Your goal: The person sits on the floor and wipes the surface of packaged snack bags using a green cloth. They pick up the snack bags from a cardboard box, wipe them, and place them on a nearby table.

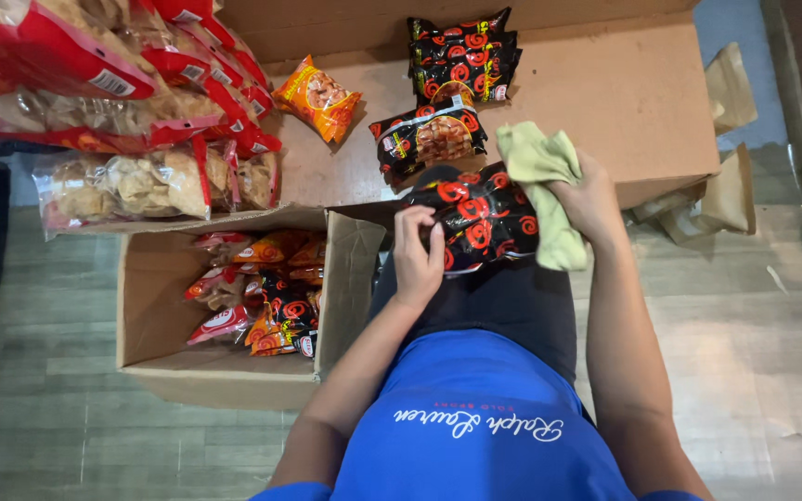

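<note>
**Wiping a snack packet over my lap**

My left hand gripped the near end of a black snack packet with red swirls, which lay across my lap just past the cardboard sheet's near edge. My right hand closed around a pale green cloth, pressed, I think, against the packet's right side.

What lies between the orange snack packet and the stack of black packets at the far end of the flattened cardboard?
Nothing: in the head view, only bare flattened cardboard separates the orange snack packet from the stack of black packets.
</note>
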